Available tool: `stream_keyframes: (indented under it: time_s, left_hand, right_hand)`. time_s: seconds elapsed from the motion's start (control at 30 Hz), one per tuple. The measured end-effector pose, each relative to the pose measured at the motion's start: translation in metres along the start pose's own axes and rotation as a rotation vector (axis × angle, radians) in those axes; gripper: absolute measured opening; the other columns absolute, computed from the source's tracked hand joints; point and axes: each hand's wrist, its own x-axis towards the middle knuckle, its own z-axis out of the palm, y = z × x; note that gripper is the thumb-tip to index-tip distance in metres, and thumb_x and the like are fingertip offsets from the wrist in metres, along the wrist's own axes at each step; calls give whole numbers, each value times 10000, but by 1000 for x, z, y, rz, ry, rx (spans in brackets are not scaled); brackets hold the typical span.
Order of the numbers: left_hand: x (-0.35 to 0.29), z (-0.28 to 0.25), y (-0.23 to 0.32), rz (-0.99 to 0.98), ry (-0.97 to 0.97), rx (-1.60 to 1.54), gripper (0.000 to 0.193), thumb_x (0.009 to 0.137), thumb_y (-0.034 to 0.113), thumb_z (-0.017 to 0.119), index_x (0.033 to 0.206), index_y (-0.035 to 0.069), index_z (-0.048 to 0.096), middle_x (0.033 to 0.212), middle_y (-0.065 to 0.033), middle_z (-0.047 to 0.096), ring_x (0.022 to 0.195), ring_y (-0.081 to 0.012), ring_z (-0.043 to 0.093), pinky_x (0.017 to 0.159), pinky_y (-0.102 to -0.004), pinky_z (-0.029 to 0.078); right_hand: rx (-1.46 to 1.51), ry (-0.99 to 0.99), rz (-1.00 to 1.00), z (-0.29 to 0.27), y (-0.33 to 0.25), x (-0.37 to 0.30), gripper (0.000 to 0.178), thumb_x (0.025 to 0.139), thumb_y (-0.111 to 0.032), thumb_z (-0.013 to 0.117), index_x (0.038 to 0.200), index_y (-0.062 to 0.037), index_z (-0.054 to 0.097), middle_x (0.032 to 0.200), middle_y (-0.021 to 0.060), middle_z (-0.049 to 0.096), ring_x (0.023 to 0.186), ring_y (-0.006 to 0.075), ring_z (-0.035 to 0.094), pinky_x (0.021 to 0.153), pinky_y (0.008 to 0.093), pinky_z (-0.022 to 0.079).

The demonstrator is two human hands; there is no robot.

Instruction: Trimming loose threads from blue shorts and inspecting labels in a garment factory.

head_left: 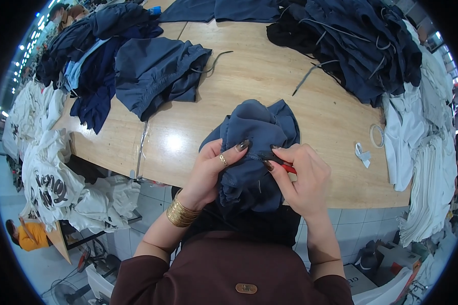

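A dark blue garment [250, 121] with a gathered, elastic-looking edge is bunched up at the near edge of the table, partly hanging over it. My left hand [207, 170] grips its gathered edge, thumb on top and the other fingers hidden behind the cloth. Against the same edge, my right hand [309, 175] pinches a small tool with a red handle [289, 169]. Its dark tip lies at the fabric between my two thumbs; the tool's exact kind is hidden by my fingers.
On the wooden table [244, 66], another dark blue garment [155, 76] with a drawstring lies at the left. A heap of dark clothes [361, 46] is at the far right. White garments [425, 178] hang over the right edge, near a tape ring [377, 135]. White printed clothes [51, 183] fill the left.
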Motion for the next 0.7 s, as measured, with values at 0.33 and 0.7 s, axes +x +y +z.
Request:
stream_keyframes:
  time_s: [0.33,0.7]
  left_hand:
    - [-3,-7,2,27,-58,-42,256,892,138,539,1084,-31,550,1011,-74,624,891,-105,597,794,-236,473]
    - [-1,-7,0,73,-110,91,235,900,108,533,1095,-22,542,1023,-69,620,900,-88,584,796,-226,474]
  right_hand:
    - [-20,47,44,-3,0,-4,186,693,-83,713,843,-56,608,668,31,551,544,188,500,474,280,386]
    - [-26,-43,14,-10,-1,-3,220,678,-85,721,864,-56,608,667,35,550,555,189,499,480,281,375]
